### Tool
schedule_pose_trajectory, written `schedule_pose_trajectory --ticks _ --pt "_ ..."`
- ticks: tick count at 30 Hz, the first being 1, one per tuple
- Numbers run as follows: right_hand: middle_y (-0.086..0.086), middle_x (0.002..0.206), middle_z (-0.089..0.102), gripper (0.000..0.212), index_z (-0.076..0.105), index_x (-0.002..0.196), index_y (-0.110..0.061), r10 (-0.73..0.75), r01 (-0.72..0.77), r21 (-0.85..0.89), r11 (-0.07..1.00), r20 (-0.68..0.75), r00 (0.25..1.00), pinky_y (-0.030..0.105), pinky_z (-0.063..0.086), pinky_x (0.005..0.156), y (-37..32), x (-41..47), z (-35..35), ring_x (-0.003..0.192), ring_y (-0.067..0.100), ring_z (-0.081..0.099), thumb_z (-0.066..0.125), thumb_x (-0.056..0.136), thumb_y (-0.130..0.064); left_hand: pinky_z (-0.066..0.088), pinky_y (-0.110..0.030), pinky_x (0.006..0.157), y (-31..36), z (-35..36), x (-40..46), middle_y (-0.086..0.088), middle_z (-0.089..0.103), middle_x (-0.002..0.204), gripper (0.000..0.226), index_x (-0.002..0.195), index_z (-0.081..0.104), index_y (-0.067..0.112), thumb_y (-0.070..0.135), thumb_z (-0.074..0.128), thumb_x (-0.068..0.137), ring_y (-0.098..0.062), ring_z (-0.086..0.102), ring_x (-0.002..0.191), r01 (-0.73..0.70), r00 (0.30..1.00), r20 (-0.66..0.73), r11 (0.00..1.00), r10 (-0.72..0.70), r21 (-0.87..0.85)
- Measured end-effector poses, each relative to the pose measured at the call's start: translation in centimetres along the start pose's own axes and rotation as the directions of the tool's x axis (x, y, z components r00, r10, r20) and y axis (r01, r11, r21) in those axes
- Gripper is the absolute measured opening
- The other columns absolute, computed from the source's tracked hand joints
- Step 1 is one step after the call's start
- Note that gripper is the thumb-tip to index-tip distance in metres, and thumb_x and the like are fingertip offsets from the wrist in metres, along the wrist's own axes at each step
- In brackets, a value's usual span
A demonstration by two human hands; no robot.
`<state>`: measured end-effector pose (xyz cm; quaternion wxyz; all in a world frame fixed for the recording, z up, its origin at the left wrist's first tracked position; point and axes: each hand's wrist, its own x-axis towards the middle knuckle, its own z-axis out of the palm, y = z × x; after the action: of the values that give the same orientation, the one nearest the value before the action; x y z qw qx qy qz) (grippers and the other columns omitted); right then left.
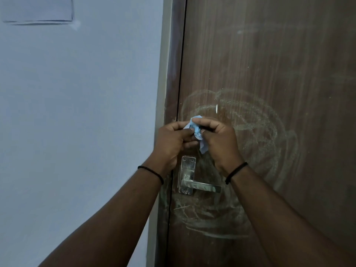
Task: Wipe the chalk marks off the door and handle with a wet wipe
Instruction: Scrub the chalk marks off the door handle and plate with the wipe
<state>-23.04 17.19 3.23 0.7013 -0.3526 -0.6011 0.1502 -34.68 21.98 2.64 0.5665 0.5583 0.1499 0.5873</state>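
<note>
A brown wooden door (pixel 279 54) fills the right of the view, covered with looping pale chalk marks (pixel 256 128) around and above the handle. The metal lever handle (pixel 200 185) on its plate sits low at the door's left edge, between my wrists. A crumpled light-blue wet wipe (pixel 198 132) is pinched between both hands, just in front of the door and above the handle. My left hand (pixel 171 143) grips its left side and my right hand (pixel 221 143) grips its right side. Most of the wipe is hidden by my fingers.
A pale blue-grey wall (pixel 77 112) takes up the left half. The door frame (pixel 163 93) runs vertically between wall and door, with chalk smears low on it. A faint rectangular outline (pixel 38 18) marks the wall at the upper left.
</note>
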Motion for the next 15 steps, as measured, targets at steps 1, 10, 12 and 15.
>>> schedule_pose_trajectory --ticks 1,10,12,15 --pt "0.004 0.118 0.067 0.035 0.07 0.108 -0.008 -0.066 0.071 -0.134 0.988 0.044 0.997 0.022 0.054 0.088 0.1 -0.2 -0.1 0.107 0.013 0.065 0.05 0.088 0.014 0.059 -0.025 0.056 0.1 -0.2 -0.1 -0.016 0.072 0.083 0.013 0.102 0.067 -0.002 -0.001 0.061 0.091 -0.018 0.069 0.062 0.016 1.0 -0.012 1.0 -0.016 -0.018" --pt "-0.009 0.087 0.072 0.03 0.072 0.088 -0.024 -0.168 0.148 -0.352 0.924 -0.027 0.985 0.021 0.058 0.072 -0.3 -1.8 -0.3 0.084 0.01 0.07 0.065 0.084 0.005 0.055 -0.03 0.063 -0.1 -2.0 -2.1 -0.012 0.073 0.093 0.017 0.103 0.069 0.009 0.022 0.062 0.095 -0.02 0.067 0.077 0.036 0.997 0.054 0.973 -0.05 0.229" --pt "0.004 0.091 0.073 0.022 0.07 0.09 -0.014 0.031 -0.038 -0.048 0.998 -0.128 0.991 0.023 0.059 0.068 -0.4 -1.9 0.0 0.083 0.018 0.072 0.061 0.088 0.007 0.057 -0.036 0.073 -0.4 -2.1 -2.7 -0.013 0.073 0.107 0.023 0.114 0.067 0.01 0.02 0.064 0.094 -0.024 0.068 0.088 -0.038 0.99 0.141 0.97 0.003 0.241" --pt "0.01 0.095 0.072 0.018 0.067 0.096 -0.005 0.234 -0.202 0.216 0.955 -0.133 0.963 0.021 0.059 0.068 -0.5 -2.3 0.1 0.08 0.015 0.072 0.055 0.091 0.008 0.057 -0.035 0.076 -0.6 -2.0 -3.3 -0.013 0.075 0.1 0.026 0.113 0.072 0.009 0.01 0.072 0.087 -0.024 0.07 0.084 -0.24 0.968 0.164 0.896 0.191 0.375"
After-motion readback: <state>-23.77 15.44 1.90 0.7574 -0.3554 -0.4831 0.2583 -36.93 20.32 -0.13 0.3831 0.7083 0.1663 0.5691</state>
